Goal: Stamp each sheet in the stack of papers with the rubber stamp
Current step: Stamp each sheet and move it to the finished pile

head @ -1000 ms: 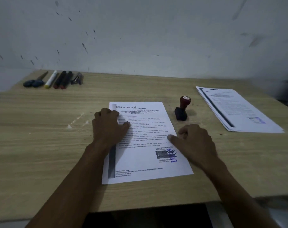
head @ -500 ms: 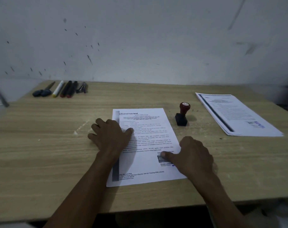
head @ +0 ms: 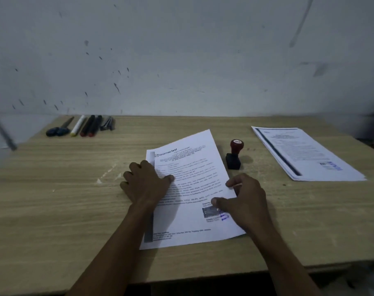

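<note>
A printed white sheet lies in front of me on the wooden table, turned slightly clockwise, with a blue stamp mark near its lower right. My left hand rests flat on its left edge. My right hand pinches the sheet's right edge between thumb and forefinger. The rubber stamp, red knob on a black base, stands upright just beyond the sheet's right side. A stack of stamped papers lies at the far right.
Scissors, a white marker, two dark pens with red ends and binder clips line the table's back left. A stained white wall stands behind. The table's front edge is near my forearms.
The sheet's top has swung to the right and its right edge has lifted. My right hand went from pressing the stamp area to pinching the edge. My left hand stayed put.
</note>
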`<state>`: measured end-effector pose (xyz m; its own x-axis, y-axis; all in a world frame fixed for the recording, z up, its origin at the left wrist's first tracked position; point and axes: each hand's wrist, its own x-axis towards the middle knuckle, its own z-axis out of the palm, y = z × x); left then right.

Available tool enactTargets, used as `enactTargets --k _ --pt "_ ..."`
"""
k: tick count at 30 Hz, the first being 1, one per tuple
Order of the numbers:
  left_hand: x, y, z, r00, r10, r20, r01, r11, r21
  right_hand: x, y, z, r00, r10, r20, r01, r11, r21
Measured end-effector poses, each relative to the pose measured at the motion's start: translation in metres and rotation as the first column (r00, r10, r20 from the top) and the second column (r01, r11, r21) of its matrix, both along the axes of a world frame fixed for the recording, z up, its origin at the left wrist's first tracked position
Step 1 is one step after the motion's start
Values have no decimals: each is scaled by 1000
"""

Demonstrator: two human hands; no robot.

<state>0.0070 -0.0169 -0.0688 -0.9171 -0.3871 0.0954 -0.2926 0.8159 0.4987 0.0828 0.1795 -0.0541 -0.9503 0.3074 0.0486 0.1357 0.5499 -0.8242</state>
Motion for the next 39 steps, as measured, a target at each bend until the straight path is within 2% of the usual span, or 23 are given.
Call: enactTargets --k 3,8,11,15,17,19,23,25,27,29,34,39 --pt "3 -1 0 1000 -7 -29 7 1000 6 -1 4 5 997 -39 -60 26 980 -195" --pt "4 -3 0 999 1 -45 0 1000 9 -4 13 11 1000 5 -24 -10 974 -225" --pt "5 -3 2 1000 -12 -16 13 999 38 -2 14 12 999 25 -32 -34 954 -299" --pt "2 -7 7 1000 2 -14 1 987 162 2 11 20 995 40 -94 -73 918 -389" --pt "-1 -14 8 999 0 -39 11 961 277 4 7 26 986 52 -159 -113 907 -405" --pt "-3 -21 10 998 -2 -65 31 892 450 3 4 32 967 62 -249 -162 900 -405" --pt "-1 -36 22 998 45 -40 -2 684 730 -1 0 43 910 75 -407 -262 865 -428" --pt "1 -46 33 999 41 -14 -10 532 847 -2 -1 50 883 96 -459 -315 846 -430" --pt "1 -56 38 1000 -5 -11 13 337 941 -3 1 55 871 106 -479 -339 837 -430" --pt "2 -61 40 998 -18 -65 67 192 979 -4 3 58 874 100 -476 -343 820 -458" --pt "8 -55 51 973 78 -216 193 228 954 -5 5 55 901 95 -423 -334 774 -538" --pt "4 -44 69 964 98 -248 223 214 951 -12 13 54 912 -19 -409 -220 821 -528"
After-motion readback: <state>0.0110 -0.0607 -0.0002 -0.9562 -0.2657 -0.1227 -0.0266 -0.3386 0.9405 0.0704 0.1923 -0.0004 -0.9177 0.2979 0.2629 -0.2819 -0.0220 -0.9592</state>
